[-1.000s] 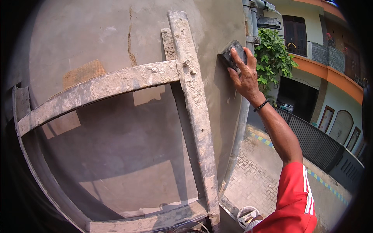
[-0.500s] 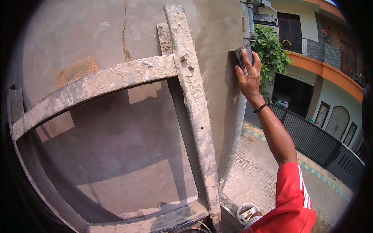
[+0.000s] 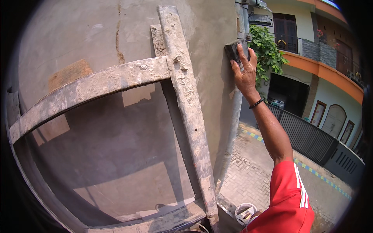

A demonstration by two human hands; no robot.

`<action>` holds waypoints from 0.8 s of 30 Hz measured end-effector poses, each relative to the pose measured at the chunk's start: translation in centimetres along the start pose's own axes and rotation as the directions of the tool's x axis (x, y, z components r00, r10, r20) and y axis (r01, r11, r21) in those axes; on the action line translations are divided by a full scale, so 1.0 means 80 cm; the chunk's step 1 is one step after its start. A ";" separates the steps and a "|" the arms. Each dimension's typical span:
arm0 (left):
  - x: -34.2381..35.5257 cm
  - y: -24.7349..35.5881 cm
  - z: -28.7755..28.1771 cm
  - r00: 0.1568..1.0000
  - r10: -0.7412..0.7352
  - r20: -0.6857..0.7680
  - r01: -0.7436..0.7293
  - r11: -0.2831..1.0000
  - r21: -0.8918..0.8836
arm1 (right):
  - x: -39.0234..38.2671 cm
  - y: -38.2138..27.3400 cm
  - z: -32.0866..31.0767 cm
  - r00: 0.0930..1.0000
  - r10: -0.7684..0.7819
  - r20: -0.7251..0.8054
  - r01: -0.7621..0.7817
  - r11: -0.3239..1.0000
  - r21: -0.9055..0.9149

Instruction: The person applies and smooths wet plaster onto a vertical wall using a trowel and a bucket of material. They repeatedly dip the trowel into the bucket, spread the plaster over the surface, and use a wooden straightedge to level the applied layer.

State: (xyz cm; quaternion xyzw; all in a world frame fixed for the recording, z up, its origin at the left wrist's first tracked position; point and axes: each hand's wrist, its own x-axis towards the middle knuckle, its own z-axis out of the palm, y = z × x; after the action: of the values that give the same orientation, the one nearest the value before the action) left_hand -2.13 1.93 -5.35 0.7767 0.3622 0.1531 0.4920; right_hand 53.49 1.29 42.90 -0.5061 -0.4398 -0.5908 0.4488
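Observation:
My right hand (image 3: 245, 75) reaches up to the right edge of a grey plastered wall (image 3: 211, 50). It is closed on a dark rectangular block (image 3: 232, 51), with the fingers spread over its back and the thumb at its lower side. The block's face lies against the plaster near the corner; what it is made of cannot be made out. A black beaded bracelet (image 3: 256, 103) circles the wrist. My left hand is outside the picture.
A mortar-crusted frame of beams (image 3: 190, 105) stands close in front of the wall. Beyond the corner runs a grey vertical pipe (image 3: 233, 132), with a leafy plant (image 3: 268, 50) behind. A white bucket (image 3: 244, 211) is low beside me, and paving (image 3: 250, 167) lies far below.
My right hand and the block have slid slightly up along the wall's edge. The whole view has shifted a little, so the scene sits farther left.

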 end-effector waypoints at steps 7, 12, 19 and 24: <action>-0.003 0.032 -0.009 0.987 -0.115 0.109 0.118 0.993 -0.028 | 0.045 0.012 -0.014 0.998 0.067 -0.010 -0.067 0.996 -0.061; -0.005 0.024 -0.004 0.990 -0.126 0.066 0.128 0.991 -0.033 | -0.029 -0.045 -0.004 0.979 -0.141 0.144 0.130 0.988 0.081; -0.002 -0.013 0.009 0.998 -0.013 0.068 0.015 1.000 -0.016 | 0.150 0.000 0.009 0.990 0.054 -0.128 -0.073 0.986 -0.150; -0.018 0.024 -0.003 0.995 -0.090 0.038 0.090 0.996 0.016 | 0.033 -0.118 0.038 0.949 -0.296 0.108 0.284 0.952 0.115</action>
State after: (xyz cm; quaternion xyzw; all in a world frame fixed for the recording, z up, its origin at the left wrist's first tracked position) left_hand -2.43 0.56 -3.38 0.7659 0.3882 0.1130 0.4998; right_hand 44.64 6.01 45.25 -0.4489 -0.5650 -0.5953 0.3533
